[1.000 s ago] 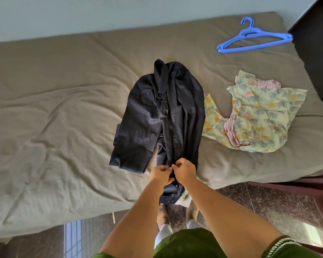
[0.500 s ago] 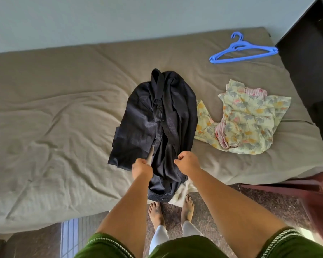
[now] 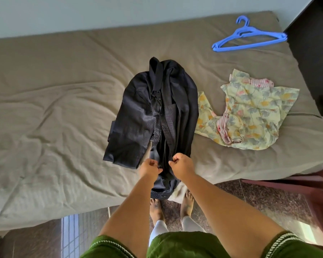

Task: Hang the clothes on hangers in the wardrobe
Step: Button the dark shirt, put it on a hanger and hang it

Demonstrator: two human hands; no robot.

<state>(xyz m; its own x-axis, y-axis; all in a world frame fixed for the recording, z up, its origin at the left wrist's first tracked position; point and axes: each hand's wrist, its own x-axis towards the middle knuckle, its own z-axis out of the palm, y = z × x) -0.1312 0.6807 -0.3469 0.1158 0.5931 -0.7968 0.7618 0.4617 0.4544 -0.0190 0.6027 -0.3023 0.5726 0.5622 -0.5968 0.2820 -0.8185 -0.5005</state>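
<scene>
Pinching one dark shirt — both hands, left hand, right hand, one blue hanger, one floral garment.

Lighting: soft, even daylight; bright sunlit patches on floor at lower right and lower left. Shadows: faint, in bedsheet creases. Image: mild softness, wide-angle bowing at edges; dark shirt detail murky.

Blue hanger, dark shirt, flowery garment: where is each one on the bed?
blue hanger [image 3: 250, 46], head view, on its lower bar.
dark shirt [image 3: 138, 116], head view, on its left front panel.
flowery garment [image 3: 259, 108], head view, on its crumpled middle.
</scene>
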